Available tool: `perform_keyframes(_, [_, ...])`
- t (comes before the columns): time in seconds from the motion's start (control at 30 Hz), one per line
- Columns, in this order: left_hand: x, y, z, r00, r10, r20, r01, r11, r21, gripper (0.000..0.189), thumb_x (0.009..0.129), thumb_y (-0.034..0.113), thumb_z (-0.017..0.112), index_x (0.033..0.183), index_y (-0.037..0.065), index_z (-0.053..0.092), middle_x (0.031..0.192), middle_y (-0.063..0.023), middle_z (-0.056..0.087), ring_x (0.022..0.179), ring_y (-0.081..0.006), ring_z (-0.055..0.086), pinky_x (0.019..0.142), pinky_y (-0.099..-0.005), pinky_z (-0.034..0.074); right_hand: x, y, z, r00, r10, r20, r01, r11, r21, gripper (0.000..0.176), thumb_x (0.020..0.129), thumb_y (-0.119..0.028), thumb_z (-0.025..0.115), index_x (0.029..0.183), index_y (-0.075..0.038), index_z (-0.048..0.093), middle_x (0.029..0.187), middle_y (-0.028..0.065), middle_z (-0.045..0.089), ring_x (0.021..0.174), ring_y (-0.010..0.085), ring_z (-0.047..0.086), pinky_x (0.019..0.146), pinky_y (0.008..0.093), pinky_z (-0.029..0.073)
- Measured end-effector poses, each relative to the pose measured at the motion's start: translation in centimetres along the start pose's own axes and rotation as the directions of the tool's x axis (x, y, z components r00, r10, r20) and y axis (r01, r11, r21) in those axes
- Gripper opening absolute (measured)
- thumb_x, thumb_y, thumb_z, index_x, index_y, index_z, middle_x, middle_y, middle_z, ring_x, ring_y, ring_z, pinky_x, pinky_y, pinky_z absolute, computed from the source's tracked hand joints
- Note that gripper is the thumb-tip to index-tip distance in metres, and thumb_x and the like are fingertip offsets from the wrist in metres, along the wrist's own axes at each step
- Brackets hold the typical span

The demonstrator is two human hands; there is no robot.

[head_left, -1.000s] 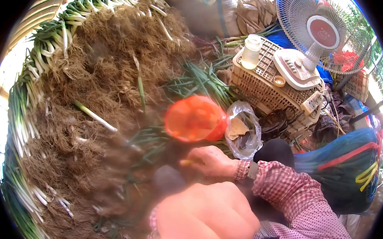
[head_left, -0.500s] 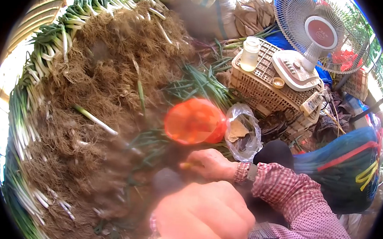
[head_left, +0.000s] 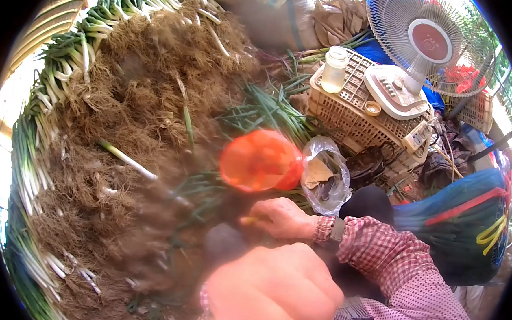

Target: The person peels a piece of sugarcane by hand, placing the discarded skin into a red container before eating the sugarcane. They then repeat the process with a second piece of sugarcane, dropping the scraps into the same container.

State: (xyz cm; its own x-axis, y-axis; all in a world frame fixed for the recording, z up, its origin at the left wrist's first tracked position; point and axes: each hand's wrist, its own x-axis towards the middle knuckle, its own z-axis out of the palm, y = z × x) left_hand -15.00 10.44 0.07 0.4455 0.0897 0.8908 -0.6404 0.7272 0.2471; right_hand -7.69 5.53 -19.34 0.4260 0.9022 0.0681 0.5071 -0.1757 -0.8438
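Note:
My right hand, in a checked sleeve with a dark watch at the wrist, is closed around a small yellowish thing that shows only at the fingertips. Nearer the camera, my left hand is curled into a fist, its back towards me. Its fingers and anything in them are hidden. Beyond my right hand stands a translucent orange plastic tub. A clear plastic bag with a tan piece inside lies beside it. Green onion leaves lie behind the tub.
Rooted green onions form a big heap on the left, one loose stalk on top. A plastic crate at back right carries a jar and a fan. A blue bundle with a red band lies at right.
Both hands stay almost where they were; my left hand has shifted very slightly to the right. The surroundings look unchanged.

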Motion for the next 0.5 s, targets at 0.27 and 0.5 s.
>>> perform_keyframes(0.27, [0.8, 0.4, 0.8, 0.997, -0.036, -0.073, 0.033, 0.999, -0.029, 0.023, 0.088, 0.019, 0.078, 0.079, -0.002, 0.074, 0.056, -0.008, 0.056, 0.041, -0.0135, 0.046, 0.037, -0.0268, 0.026, 0.0, 0.2, 0.1, 1.0, 0.021, -0.013, -0.021, 1.0, 0.012, 0.03, 0.093, -0.029, 0.066, 0.106, -0.001, 0.071, 0.097, 0.0203, 0.07, 0.093, 0.0364, 0.068, 0.082, 0.0443, 0.054])
perform_keyframes(0.5, [1.2, -0.7, -1.2, 0.984, 0.097, 0.151, -0.098, 0.995, 0.001, 0.023, 0.087, 0.021, 0.079, 0.077, 0.001, 0.073, 0.055, -0.0062, 0.055, 0.039, -0.0123, 0.043, 0.039, -0.0277, 0.022, 0.0, -0.5, -0.4, 0.999, 0.037, 0.013, -0.037, 0.999, 0.01, 0.027, 0.092, -0.023, 0.065, 0.107, -0.001, 0.07, 0.097, 0.0203, 0.07, 0.093, 0.0359, 0.069, 0.082, 0.0438, 0.054])
